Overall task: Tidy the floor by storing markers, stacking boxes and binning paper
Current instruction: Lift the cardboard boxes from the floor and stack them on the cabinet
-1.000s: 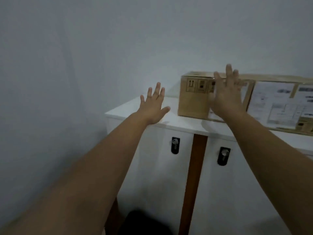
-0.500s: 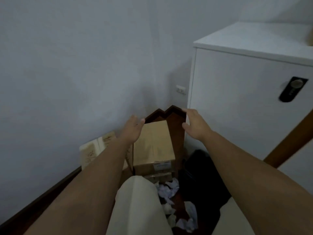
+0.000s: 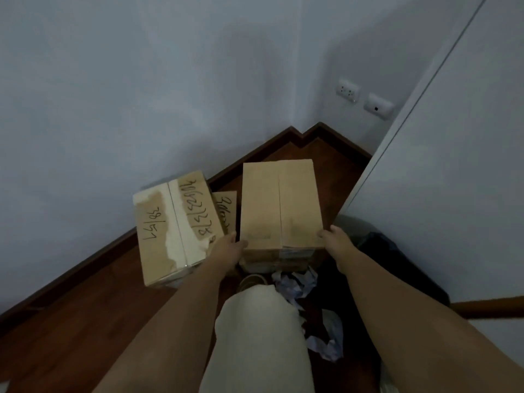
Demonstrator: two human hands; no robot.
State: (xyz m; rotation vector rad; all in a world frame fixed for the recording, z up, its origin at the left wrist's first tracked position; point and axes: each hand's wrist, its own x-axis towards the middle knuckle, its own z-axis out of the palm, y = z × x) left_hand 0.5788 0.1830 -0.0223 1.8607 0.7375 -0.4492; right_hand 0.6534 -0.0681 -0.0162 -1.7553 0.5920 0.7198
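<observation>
Person, head view: left hand (image 3: 228, 249) and right hand (image 3: 336, 241) bare, no rings; forearms unsleeved. Below the hands, cream trouser leg (image 3: 256, 341); tan shoe (image 3: 251, 280) at its end.

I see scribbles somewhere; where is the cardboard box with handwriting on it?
In the head view, the handwritten box lies on the floor against the wall, just left of the plain box held between both hands.

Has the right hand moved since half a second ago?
Yes. The right hand was off the plain box, up by the cabinet edge; now it presses the box's right near corner, away from the cabinet.
</observation>
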